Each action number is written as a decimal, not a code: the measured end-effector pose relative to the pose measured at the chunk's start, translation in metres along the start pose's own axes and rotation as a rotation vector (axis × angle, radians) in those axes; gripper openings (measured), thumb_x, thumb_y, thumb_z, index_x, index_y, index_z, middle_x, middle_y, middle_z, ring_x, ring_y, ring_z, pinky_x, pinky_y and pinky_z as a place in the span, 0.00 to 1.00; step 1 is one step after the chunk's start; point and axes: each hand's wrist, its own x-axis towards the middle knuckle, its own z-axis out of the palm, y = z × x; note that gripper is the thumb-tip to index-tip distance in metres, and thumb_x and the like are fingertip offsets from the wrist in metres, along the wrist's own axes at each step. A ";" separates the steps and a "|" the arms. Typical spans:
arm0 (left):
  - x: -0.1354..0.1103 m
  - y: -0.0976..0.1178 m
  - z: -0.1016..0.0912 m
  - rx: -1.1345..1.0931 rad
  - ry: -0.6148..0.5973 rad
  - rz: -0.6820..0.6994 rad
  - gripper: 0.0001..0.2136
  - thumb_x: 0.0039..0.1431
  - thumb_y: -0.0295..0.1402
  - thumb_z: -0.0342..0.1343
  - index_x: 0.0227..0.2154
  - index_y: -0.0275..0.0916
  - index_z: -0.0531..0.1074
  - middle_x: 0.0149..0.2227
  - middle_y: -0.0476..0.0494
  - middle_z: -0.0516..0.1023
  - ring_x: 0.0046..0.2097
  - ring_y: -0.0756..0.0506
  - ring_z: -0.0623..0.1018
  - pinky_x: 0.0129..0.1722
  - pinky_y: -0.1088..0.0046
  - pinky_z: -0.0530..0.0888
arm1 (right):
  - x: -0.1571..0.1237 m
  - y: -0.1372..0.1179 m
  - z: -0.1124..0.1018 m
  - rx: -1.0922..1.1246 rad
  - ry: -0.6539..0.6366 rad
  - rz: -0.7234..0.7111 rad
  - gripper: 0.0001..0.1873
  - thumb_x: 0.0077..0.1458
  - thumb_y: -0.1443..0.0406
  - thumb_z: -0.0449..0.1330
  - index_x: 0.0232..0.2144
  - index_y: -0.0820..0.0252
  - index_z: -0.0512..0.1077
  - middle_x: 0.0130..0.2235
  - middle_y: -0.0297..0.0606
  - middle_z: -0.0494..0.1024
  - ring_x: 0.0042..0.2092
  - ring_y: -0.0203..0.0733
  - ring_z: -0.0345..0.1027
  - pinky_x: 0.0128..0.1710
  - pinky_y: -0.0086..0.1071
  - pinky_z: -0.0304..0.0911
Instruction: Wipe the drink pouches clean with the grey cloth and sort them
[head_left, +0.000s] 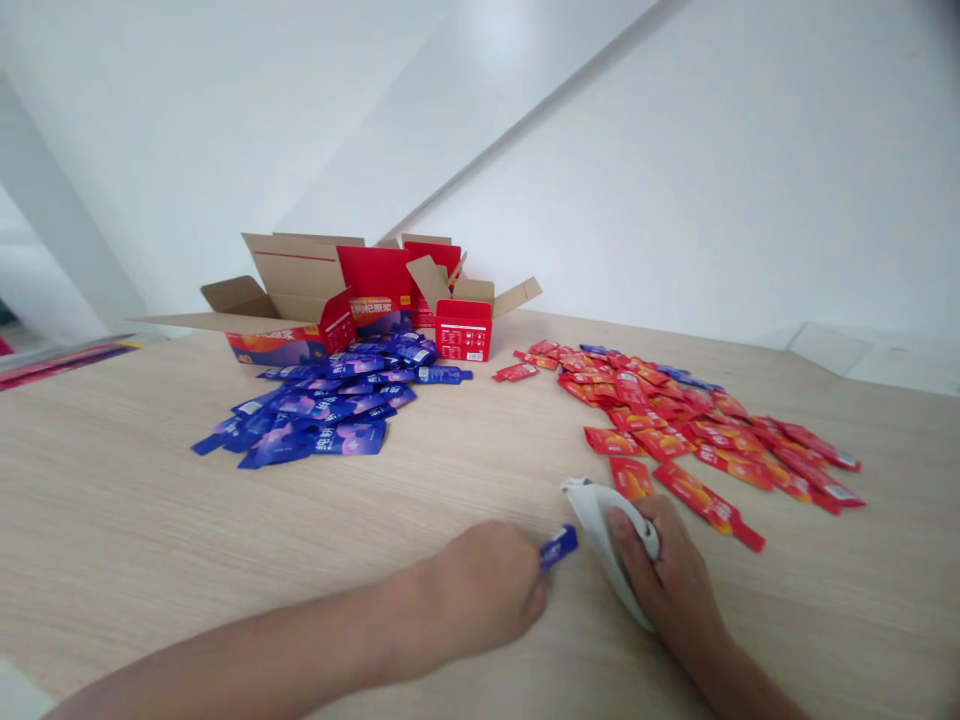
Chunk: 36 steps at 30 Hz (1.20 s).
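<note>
My left hand (484,590) is curled nearly shut, pinching a blue sachet (559,547), my right hand (667,570) wraps a white pouch (592,520) close beside it, and blue sachets (315,415) at 11 o'clock and red sachets (675,415) at 1 o'clock seem kept apart by colour, each near opened cartons (465,330).

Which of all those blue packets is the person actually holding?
The small blue sachet pinched in the left hand; it sits well away from the heap of blue sachets lying further off.
</note>
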 end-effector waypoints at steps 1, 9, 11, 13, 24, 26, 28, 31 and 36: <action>0.000 -0.012 -0.009 -0.074 -0.012 -0.010 0.10 0.66 0.37 0.55 0.34 0.36 0.76 0.33 0.35 0.81 0.36 0.38 0.82 0.42 0.55 0.79 | 0.000 0.001 0.001 0.002 0.000 0.000 0.19 0.69 0.46 0.54 0.38 0.54 0.69 0.35 0.35 0.73 0.35 0.46 0.69 0.35 0.37 0.65; -0.019 -0.121 -0.074 -0.804 0.222 -0.226 0.19 0.73 0.50 0.51 0.46 0.36 0.72 0.31 0.51 0.75 0.25 0.53 0.73 0.23 0.78 0.71 | -0.004 0.008 0.007 0.036 -0.025 -0.076 0.16 0.70 0.49 0.55 0.37 0.53 0.69 0.34 0.34 0.73 0.34 0.43 0.71 0.34 0.35 0.68; -0.025 -0.142 -0.084 -0.934 0.376 -0.296 0.16 0.72 0.46 0.54 0.45 0.36 0.73 0.35 0.49 0.76 0.29 0.53 0.74 0.25 0.77 0.73 | -0.004 0.007 0.009 0.039 -0.017 -0.089 0.15 0.71 0.50 0.55 0.38 0.52 0.69 0.34 0.34 0.73 0.34 0.44 0.72 0.34 0.35 0.69; -0.024 -0.159 -0.095 -1.042 0.481 -0.354 0.13 0.71 0.42 0.58 0.45 0.36 0.73 0.39 0.47 0.77 0.32 0.52 0.76 0.29 0.75 0.75 | -0.005 0.005 0.010 0.043 -0.012 -0.112 0.14 0.71 0.51 0.55 0.38 0.51 0.69 0.34 0.34 0.74 0.35 0.44 0.73 0.34 0.36 0.70; 0.064 -0.189 -0.198 -1.334 0.874 -0.330 0.17 0.69 0.41 0.60 0.55 0.38 0.72 0.53 0.39 0.76 0.48 0.43 0.79 0.47 0.59 0.80 | -0.003 0.007 0.013 0.042 -0.010 -0.213 0.11 0.71 0.51 0.55 0.39 0.48 0.69 0.34 0.33 0.77 0.34 0.44 0.77 0.32 0.33 0.73; 0.070 -0.188 -0.196 -1.348 0.905 -0.311 0.18 0.69 0.42 0.60 0.56 0.38 0.71 0.54 0.39 0.76 0.50 0.42 0.79 0.48 0.58 0.80 | -0.002 0.007 0.012 0.048 -0.011 -0.258 0.11 0.71 0.52 0.55 0.39 0.48 0.69 0.33 0.33 0.77 0.33 0.44 0.76 0.31 0.33 0.73; 0.069 -0.183 -0.178 -1.348 0.903 -0.308 0.18 0.69 0.42 0.59 0.56 0.38 0.71 0.54 0.39 0.76 0.50 0.42 0.79 0.48 0.58 0.80 | -0.002 0.005 0.012 0.047 -0.034 -0.283 0.10 0.71 0.54 0.56 0.38 0.49 0.69 0.33 0.33 0.76 0.33 0.44 0.76 0.31 0.33 0.73; 0.055 -0.166 -0.134 -1.324 0.831 -0.315 0.17 0.70 0.42 0.59 0.55 0.38 0.71 0.52 0.40 0.76 0.47 0.43 0.79 0.45 0.60 0.80 | -0.002 0.001 0.011 0.055 -0.057 -0.280 0.08 0.71 0.56 0.55 0.39 0.49 0.68 0.34 0.35 0.76 0.34 0.44 0.76 0.32 0.34 0.73; 0.003 -0.110 -0.061 -1.247 0.494 -0.259 0.19 0.70 0.43 0.58 0.57 0.39 0.68 0.50 0.40 0.78 0.39 0.47 0.81 0.32 0.73 0.76 | -0.001 -0.001 0.012 0.085 -0.088 -0.312 0.08 0.72 0.57 0.55 0.39 0.50 0.68 0.35 0.36 0.76 0.35 0.45 0.75 0.33 0.35 0.73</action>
